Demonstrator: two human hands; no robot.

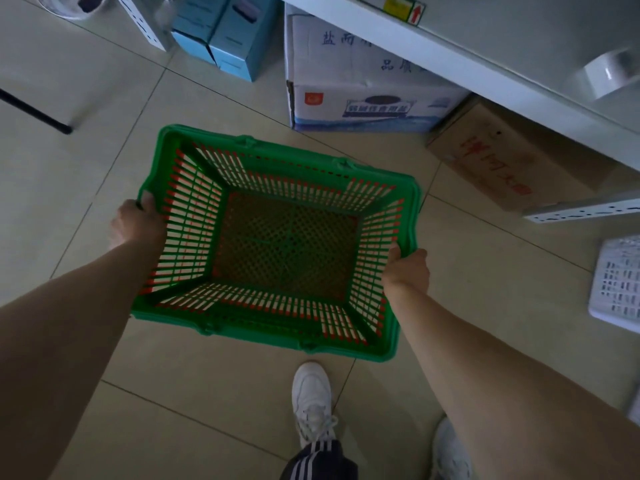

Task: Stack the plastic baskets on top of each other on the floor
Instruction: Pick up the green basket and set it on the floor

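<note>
Green basket between my hands, left hand and right hand each gripping its rim, red showing through slats.

Green baskets: one, the green basket, open side up, which served as the landmark.
Red baskets: one, seen as red slats through the green basket's walls; whether more lay beneath could not be told.
White baskets: one, the white basket, well to the right of the green basket, cut by the frame edge.
Hands: two, the left hand on the green basket's left rim and the right hand on its right rim.
Shoes: two white ones, nearer than the green basket.
Cardboard boxes: two beyond the green basket, one white, one brown.
Blue cartons: two, beyond it to the left.
</note>
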